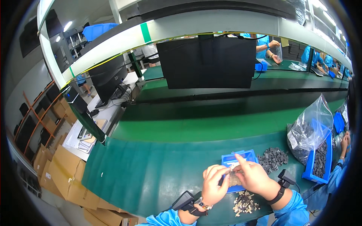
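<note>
Grip: left hand point(214, 186) has its thumb and fingers closed on a small piece point(232, 173) – fingertips of both hands meet there.
Right hand point(256, 180): index finger stretched up and away, thumb near the small piece; I cannot tell how firmly this hand grips.
Small piece: above the blue tray point(250, 154), between the hands; too small and too hidden to tell its kind.
Blue tray: on the green mat point(151, 173), near side, right of the middle; white bits point(233, 164) show toward its far end, tan bits point(234, 182) toward its near end.
Pale heap point(245, 203): loose on the mat, just beside the tray's near end, with dark bits mixed in.
Dark heap point(273, 159): loose on the mat, just right of the tray.
Clear bag point(311, 126): standing right of the dark heap, dark pieces low inside.
Blue bin point(308, 173): far right, next to the bag – dark pieces fill much of it.
Wrists: dark straps with black devices on both, plus a bracelet point(203, 205) on the left.
Right edge: a co-worker's hand point(344, 145) near the bin.
Far side: a black screen point(207, 62) above the bench.
</note>
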`<act>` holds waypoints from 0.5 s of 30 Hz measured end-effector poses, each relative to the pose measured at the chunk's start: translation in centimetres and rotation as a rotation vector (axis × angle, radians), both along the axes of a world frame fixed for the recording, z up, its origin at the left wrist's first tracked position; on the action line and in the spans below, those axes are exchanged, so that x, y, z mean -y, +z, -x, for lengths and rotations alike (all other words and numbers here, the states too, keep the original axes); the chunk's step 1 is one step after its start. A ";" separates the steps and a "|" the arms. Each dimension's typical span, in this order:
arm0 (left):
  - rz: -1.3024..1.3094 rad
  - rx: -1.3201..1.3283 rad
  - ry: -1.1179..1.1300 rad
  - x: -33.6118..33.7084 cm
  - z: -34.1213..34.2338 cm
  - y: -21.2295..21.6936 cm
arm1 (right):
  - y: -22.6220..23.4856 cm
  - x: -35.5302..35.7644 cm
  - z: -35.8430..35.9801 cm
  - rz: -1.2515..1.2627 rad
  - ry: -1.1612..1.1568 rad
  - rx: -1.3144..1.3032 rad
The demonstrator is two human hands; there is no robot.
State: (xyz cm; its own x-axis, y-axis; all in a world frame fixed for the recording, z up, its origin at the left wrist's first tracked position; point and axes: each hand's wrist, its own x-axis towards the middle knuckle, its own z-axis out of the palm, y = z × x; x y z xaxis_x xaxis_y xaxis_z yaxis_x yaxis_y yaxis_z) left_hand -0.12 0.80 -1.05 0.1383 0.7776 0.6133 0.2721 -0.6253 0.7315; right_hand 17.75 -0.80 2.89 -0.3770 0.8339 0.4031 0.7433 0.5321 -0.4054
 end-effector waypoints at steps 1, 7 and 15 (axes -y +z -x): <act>-0.029 -0.053 -0.038 -0.1 0.0 0.3 | 0.4 0.3 -0.4 0.002 0.011 -0.015; -0.104 -0.080 -0.162 -0.2 -0.1 -0.5 | -1.0 0.7 -1.7 -0.152 0.128 -0.158; -0.076 -0.020 -0.072 0.2 0.2 0.7 | 0.2 1.7 -0.9 0.080 0.036 -0.657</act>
